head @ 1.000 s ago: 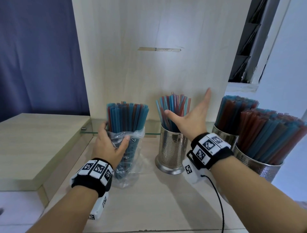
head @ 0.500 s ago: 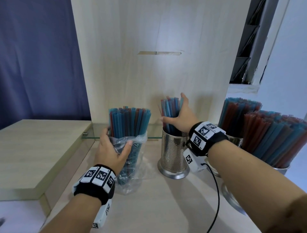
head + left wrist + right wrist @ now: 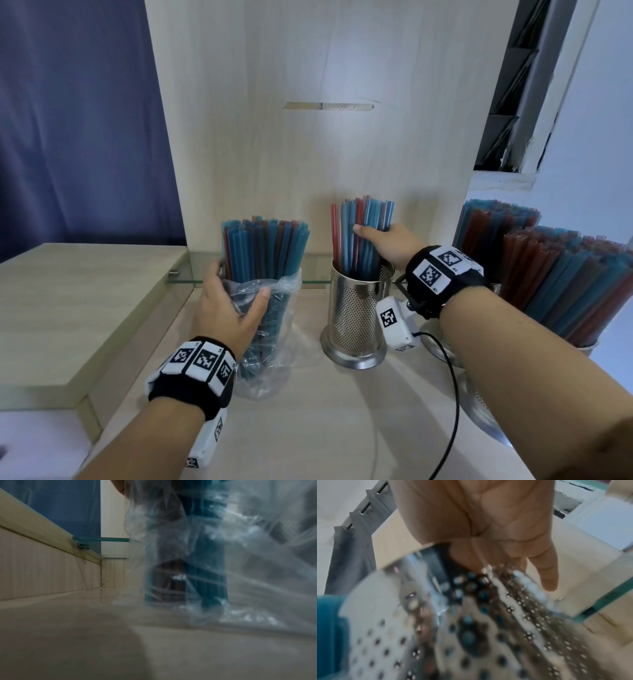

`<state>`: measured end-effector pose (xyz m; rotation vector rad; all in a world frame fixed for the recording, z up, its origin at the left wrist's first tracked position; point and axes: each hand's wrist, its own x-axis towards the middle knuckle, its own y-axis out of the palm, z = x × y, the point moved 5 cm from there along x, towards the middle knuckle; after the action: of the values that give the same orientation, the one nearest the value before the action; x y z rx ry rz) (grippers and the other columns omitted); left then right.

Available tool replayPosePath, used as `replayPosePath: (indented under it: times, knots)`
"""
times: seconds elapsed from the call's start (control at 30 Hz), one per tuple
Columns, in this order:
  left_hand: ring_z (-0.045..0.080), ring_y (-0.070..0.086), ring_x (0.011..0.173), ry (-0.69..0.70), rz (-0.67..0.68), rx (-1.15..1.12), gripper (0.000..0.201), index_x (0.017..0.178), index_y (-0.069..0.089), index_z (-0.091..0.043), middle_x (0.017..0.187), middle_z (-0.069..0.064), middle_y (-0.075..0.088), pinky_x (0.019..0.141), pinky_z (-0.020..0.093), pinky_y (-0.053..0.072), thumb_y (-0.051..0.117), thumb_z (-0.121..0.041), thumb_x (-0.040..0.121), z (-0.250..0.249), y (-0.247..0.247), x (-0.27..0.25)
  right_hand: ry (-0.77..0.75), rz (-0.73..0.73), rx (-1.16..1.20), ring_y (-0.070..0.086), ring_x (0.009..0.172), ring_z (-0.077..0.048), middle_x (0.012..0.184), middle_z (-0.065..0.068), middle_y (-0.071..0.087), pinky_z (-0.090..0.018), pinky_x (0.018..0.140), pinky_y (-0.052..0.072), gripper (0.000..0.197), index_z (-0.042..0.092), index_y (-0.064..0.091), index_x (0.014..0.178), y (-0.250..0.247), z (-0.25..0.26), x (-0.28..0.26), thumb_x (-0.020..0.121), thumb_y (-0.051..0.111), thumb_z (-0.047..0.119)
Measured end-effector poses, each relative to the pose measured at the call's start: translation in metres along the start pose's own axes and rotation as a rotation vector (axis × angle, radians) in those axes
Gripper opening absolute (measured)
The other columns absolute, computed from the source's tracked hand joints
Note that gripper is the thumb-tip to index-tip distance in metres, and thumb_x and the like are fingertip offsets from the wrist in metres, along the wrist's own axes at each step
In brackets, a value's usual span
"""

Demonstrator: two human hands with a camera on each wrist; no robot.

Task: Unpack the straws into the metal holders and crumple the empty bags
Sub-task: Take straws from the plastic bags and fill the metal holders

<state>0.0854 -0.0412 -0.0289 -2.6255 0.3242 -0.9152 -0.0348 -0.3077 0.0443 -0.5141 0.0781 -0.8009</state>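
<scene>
While the left hand [image 3: 227,308] is curled around the bagged straws [image 3: 265,250], the right hand [image 3: 387,245] is wrapped around straws [image 3: 359,226] in the metal holder [image 3: 356,315] — no writing is readable.

metal holders: 3 [image 3: 356,318] | plastic bags with straws: 1 [image 3: 270,329] | hands: 2 [image 3: 227,313] | wrist bands: 2 [image 3: 197,368]

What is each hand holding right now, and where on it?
The left hand grips the plastic bag of straws around its bunched open top. The right hand holds the straw bundle standing in the metal holder, about midway up.
</scene>
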Motion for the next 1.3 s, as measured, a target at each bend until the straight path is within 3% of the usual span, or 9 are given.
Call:
replayPosePath:
  times: [0.07, 0.17, 0.23, 0.43, 0.63, 0.77, 0.93, 1.13, 1.3]
  knots:
    - [0.012, 0.052, 0.099, -0.003, -0.001, 0.001, 0.078, 0.144, 0.029, -0.013, 0.127, 0.007, 0.055, 0.085, 0.03, 0.046, 0.072, -0.036, 0.083, -0.001, 0.0, 0.0, 0.001, 0.078, 0.012, 0.066, 0.107, -0.025, 0.123, -0.008, 0.067, -0.04, 0.104, 0.048, 0.041, 0.02, 0.06, 0.114, 0.004, 0.0, -0.007, 0.091, 0.059, 0.054]
    - [0.012, 0.051, 0.098, -0.008, -0.004, 0.007, 0.078, 0.144, 0.029, -0.012, 0.127, 0.007, 0.055, 0.084, 0.03, 0.044, 0.072, -0.036, 0.083, -0.002, 0.0, -0.001, -0.012, 0.162, -0.028, 0.06, 0.115, -0.02, 0.132, -0.001, 0.06, -0.039, 0.109, 0.042, 0.1, 0.016, 0.044, 0.141, 0.006, -0.008, -0.026, 0.068, 0.057, 0.083]
    - [0.013, 0.051, 0.097, -0.006, -0.005, 0.009, 0.079, 0.144, 0.029, -0.012, 0.126, 0.007, 0.056, 0.083, 0.03, 0.044, 0.072, -0.036, 0.083, -0.001, 0.0, -0.001, -0.037, 0.19, -0.11, 0.054, 0.121, -0.016, 0.144, -0.001, 0.05, -0.035, 0.108, 0.038, 0.117, 0.014, 0.028, 0.151, 0.006, -0.014, -0.042, 0.062, 0.059, 0.083]
    - [0.013, 0.051, 0.096, -0.005, -0.003, 0.014, 0.078, 0.143, 0.03, -0.012, 0.125, 0.008, 0.057, 0.082, 0.03, 0.044, 0.073, -0.035, 0.082, -0.001, 0.0, 0.0, -0.151, 0.099, -0.159, 0.048, 0.128, -0.014, 0.149, 0.001, 0.045, -0.029, 0.101, 0.037, 0.115, 0.02, 0.016, 0.154, 0.008, -0.038, -0.072, 0.066, 0.085, 0.05]
    - [0.012, 0.049, 0.098, -0.004, -0.012, 0.023, 0.077, 0.143, 0.03, -0.01, 0.127, 0.009, 0.056, 0.085, 0.031, 0.044, 0.073, -0.033, 0.083, -0.002, 0.0, 0.0, -0.23, -0.015, -0.119, 0.047, 0.132, -0.013, 0.147, 0.007, 0.045, -0.04, 0.11, 0.041, 0.122, 0.039, 0.012, 0.148, 0.027, -0.063, -0.07, 0.057, 0.091, 0.049]
    - [0.013, 0.051, 0.093, -0.001, -0.024, 0.057, 0.075, 0.141, 0.032, -0.012, 0.124, 0.008, 0.058, 0.082, 0.032, 0.045, 0.073, -0.032, 0.082, -0.001, 0.0, 0.0, -0.256, -0.055, -0.12, 0.041, 0.136, -0.016, 0.153, 0.002, 0.038, -0.032, 0.109, 0.035, 0.127, 0.032, 0.001, 0.152, 0.038, -0.065, -0.068, 0.062, 0.091, 0.039]
    - [0.019, 0.055, 0.1, 0.009, -0.014, 0.062, 0.085, 0.142, 0.03, -0.009, 0.125, 0.009, 0.056, 0.086, 0.031, 0.045, 0.08, -0.024, 0.076, -0.01, -0.002, -0.005, -0.254, -0.059, -0.128, 0.042, 0.138, -0.02, 0.154, -0.002, 0.038, -0.033, 0.109, 0.035, 0.132, 0.029, -0.004, 0.154, 0.04, -0.07, -0.065, 0.062, 0.091, 0.039]
    - [0.008, 0.046, 0.105, -0.003, 0.052, 0.049, 0.094, 0.144, 0.03, -0.009, 0.118, -0.009, 0.045, 0.093, 0.024, 0.038, 0.086, -0.014, 0.069, -0.018, -0.003, -0.004, -0.261, -0.084, -0.147, 0.043, 0.137, -0.024, 0.155, -0.005, 0.036, -0.042, 0.112, 0.039, 0.133, 0.032, -0.005, 0.153, 0.041, -0.074, -0.065, 0.061, 0.091, 0.041]
    - [0.014, 0.055, 0.093, -0.056, 0.115, 0.09, 0.078, 0.142, 0.037, -0.021, 0.11, -0.008, 0.056, 0.085, 0.028, 0.045, 0.079, -0.02, 0.076, -0.005, 0.007, 0.012, -0.271, -0.089, -0.145, 0.045, 0.135, -0.024, 0.154, -0.004, 0.038, -0.04, 0.111, 0.039, 0.133, 0.033, -0.005, 0.153, 0.04, -0.076, -0.064, 0.06, 0.09, 0.044]
